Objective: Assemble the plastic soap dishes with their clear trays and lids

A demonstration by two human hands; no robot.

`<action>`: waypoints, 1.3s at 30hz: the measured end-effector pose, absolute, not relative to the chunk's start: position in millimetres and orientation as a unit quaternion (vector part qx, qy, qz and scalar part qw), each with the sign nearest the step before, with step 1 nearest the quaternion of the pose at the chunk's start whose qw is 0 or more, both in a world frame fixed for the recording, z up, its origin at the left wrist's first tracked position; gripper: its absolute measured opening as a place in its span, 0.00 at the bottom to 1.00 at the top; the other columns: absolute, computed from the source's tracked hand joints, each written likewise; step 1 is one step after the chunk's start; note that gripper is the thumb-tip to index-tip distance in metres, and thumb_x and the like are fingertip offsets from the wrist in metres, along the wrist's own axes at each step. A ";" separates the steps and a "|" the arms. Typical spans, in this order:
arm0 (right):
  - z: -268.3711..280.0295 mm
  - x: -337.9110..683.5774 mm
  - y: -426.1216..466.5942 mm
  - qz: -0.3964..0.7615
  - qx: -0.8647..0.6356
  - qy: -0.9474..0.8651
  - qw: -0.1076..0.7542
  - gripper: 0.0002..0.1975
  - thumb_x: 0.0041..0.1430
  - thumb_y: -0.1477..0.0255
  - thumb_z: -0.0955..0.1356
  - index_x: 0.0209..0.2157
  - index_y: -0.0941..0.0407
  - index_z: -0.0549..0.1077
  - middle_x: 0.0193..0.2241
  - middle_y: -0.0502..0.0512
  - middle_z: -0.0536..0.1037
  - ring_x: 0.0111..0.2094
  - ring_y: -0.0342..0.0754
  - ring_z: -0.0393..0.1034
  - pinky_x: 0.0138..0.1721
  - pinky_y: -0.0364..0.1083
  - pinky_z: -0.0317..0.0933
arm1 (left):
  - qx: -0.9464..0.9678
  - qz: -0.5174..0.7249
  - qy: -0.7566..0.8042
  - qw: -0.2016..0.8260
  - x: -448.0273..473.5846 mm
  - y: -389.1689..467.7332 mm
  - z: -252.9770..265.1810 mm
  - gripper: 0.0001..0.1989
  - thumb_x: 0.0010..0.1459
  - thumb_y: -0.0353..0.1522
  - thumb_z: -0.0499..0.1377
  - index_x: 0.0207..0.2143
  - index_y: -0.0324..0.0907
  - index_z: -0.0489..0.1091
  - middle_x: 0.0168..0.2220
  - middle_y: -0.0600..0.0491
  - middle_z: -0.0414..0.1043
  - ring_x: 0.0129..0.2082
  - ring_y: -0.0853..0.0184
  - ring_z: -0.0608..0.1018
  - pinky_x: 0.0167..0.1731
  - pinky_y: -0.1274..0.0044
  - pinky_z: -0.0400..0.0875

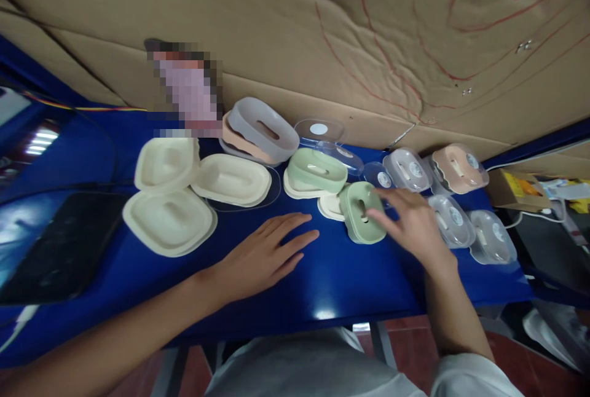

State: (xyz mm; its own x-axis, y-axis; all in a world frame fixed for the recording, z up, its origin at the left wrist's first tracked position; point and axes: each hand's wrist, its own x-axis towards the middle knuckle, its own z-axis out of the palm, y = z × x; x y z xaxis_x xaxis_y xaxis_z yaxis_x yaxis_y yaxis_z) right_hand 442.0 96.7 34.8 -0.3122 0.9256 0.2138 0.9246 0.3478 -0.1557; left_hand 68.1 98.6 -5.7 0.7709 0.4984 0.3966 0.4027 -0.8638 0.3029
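My left hand (270,252) hovers over the blue table with its fingers stretched out and apart, holding nothing. My right hand (412,222) is at the right side of a light green slotted plastic soap dish (364,231). Its thumb reaches over the dish and its index finger lies along the far right rim; the two are spread, and I cannot tell whether they touch it. That dish partly overlaps a small cream piece (328,208). Behind it, another green soap dish (313,166) rests on a cream tray (292,187).
Cream trays (170,222) lie on the left, near a dark tablet-like device (64,249). A grey dish (262,126) leans on a peach one (239,142). Clear lids (341,156) lie at the back. Several covered dishes (454,222) stand right, before the cardboard wall (276,28).
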 end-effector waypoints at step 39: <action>8.4 376.1 91.2 0.148 -0.385 -0.897 0.157 0.31 0.71 0.65 0.71 0.72 0.47 0.64 0.76 0.62 0.54 0.76 0.61 0.52 0.72 0.66 0.60 | 0.924 0.253 0.265 0.105 60.9 112.5 -6.0 0.13 0.71 0.30 0.61 0.57 0.40 0.73 0.61 0.42 0.75 0.68 0.53 0.73 0.70 0.57 0.70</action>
